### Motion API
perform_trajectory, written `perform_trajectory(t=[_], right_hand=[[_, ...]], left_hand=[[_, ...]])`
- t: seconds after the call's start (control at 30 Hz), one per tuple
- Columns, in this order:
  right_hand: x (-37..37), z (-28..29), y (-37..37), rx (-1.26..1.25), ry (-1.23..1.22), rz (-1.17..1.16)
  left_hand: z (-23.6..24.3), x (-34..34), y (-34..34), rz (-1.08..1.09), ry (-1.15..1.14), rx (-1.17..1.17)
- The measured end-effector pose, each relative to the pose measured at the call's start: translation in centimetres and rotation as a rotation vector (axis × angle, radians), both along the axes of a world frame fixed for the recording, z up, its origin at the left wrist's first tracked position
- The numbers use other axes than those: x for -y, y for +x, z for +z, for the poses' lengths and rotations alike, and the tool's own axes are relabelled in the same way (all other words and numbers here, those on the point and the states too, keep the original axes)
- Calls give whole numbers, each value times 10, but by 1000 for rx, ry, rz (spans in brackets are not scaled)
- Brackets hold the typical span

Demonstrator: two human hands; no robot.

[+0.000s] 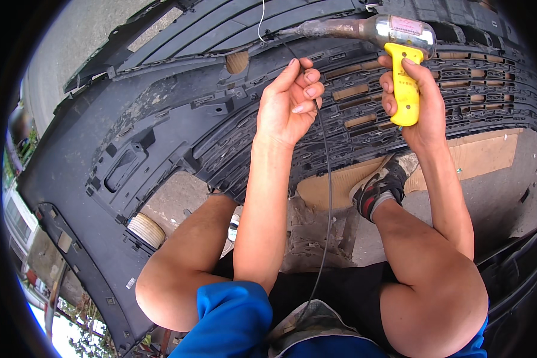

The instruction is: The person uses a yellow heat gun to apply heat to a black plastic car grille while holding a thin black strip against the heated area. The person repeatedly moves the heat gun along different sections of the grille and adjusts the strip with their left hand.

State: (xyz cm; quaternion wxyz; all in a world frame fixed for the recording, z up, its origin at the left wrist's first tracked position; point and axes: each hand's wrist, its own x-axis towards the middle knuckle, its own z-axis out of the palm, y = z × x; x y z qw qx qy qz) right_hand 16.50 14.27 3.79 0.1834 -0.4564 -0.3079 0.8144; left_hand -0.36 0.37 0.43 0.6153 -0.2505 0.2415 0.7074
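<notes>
Item one: your right hand, clenched around the yellow handle of a heat gun, forefinger laid high on the handle; the tool's silver body and browned metal nozzle point toward your left, the nozzle tip lying against the upper part of the bumper. Item two: your left hand, fingers curled in a loose pinch on a thin dark rod that runs from the fingertips down past your forearm to your lap; the upper end of it reaches up toward the nozzle tip. Item three: a large dark grey plastic car bumper, turned inside face up, spanning the view from the lower left to the upper right, with its slotted grille section directly beneath both hands. Item four: a thin pale wire hanging near the nozzle at the top edge. Item five: flattened brown cardboard on the ground beyond the bumper's near edge, just beside your right shoe. Item six: your bare knees, blue shirt and dark shorts fill the lower part of the view.
</notes>
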Motion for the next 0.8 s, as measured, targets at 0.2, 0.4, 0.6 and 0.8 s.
perform_trajectory(t=[0.2,0.4,0.6,0.8], right_hand=[[0,-3,2,-16,-30,18],[-1,-2,2,-10,-20,4],[-1,-1,2,-11,-22,8],[0,-2,2,-6,-16,0]], left_hand=[[0,-2,0,1,-10,16],[-1,-2,1,-2,-10,6],[-2,-3,1,-8,-17,-16],[-1,-4,1,-23,-32,-50]])
